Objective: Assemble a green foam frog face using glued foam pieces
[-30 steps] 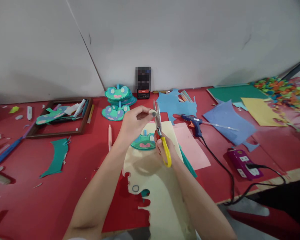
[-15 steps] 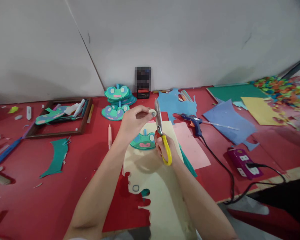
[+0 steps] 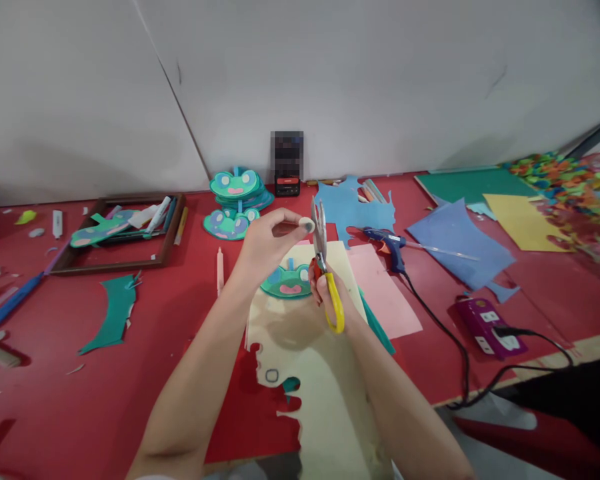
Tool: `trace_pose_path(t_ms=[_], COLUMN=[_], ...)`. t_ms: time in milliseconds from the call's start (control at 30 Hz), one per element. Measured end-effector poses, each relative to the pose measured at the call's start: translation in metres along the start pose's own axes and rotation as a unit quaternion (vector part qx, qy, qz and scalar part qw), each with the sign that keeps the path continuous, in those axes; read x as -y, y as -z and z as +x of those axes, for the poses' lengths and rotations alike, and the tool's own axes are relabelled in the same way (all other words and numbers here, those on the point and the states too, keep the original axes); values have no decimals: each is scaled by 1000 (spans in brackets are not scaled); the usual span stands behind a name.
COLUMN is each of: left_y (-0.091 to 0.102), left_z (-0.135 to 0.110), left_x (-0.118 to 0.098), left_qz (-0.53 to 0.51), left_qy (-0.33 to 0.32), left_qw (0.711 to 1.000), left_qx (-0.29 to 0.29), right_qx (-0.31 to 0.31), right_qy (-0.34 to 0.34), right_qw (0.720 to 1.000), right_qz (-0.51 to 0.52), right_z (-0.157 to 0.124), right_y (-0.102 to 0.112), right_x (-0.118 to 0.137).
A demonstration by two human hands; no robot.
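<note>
Between thumb and fingers, my left hand (image 3: 275, 243) pinches a small cream cut-out piece (image 3: 307, 225). My right hand (image 3: 333, 297) grips scissors (image 3: 321, 233) with a yellow and red handle, blades pointing up right beside the piece. The blades are slightly apart. Under my hands lies a cream sheet (image 3: 325, 387) with a ragged cut left edge and a small drawn outline. On its upper part rests a green frog-face cut-out (image 3: 287, 283) with a pink mouth, partly covered by my hands.
A stack of frog faces (image 3: 235, 187) and a phone (image 3: 287, 163) stand by the wall. Left is a wooden frame (image 3: 115, 267) holding markers and scraps. Right are a blue glue gun (image 3: 391, 250), pink sheet (image 3: 385, 293), blue sheet (image 3: 463, 243) and purple power strip (image 3: 490, 327) with a cable.
The scissor blades have opened a little wider beside the cream piece. Both hands stay almost in place, and the left still pinches the piece.
</note>
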State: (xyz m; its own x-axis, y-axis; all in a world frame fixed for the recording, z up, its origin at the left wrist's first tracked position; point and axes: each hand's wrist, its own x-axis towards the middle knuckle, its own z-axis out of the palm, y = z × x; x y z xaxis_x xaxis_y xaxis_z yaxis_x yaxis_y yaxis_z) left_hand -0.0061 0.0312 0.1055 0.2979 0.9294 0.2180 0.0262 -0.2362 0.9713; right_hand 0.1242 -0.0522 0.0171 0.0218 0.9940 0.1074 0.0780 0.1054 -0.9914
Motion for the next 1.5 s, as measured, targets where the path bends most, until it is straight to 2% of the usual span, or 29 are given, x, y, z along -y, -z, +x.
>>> trace_pose_path(t_ms=[200, 333, 800, 1100, 1500], left_y=[2, 5, 6, -3, -10], left_z=[-2, -2, 0, 0, -2], left_x=[-3, -2, 0, 0, -1], left_qz=[-4, 3, 17, -39, -37], left_qy=[23, 15, -4, 25, 30], left_qw=[999, 999, 1000, 999, 999], left_qx=[25, 34, 21, -7, -17], right_qx=[33, 37, 44, 29, -10], right_qy=[3, 2, -14, -14, -18], right_qw=[999, 999, 999, 999, 1000], right_qz=[-11, -13, -18, -11, 13], right_z=[0, 0, -1, -1, -1], right_y=[3, 3, 3, 2, -3], right_x=[-2, -2, -1, 1, 4])
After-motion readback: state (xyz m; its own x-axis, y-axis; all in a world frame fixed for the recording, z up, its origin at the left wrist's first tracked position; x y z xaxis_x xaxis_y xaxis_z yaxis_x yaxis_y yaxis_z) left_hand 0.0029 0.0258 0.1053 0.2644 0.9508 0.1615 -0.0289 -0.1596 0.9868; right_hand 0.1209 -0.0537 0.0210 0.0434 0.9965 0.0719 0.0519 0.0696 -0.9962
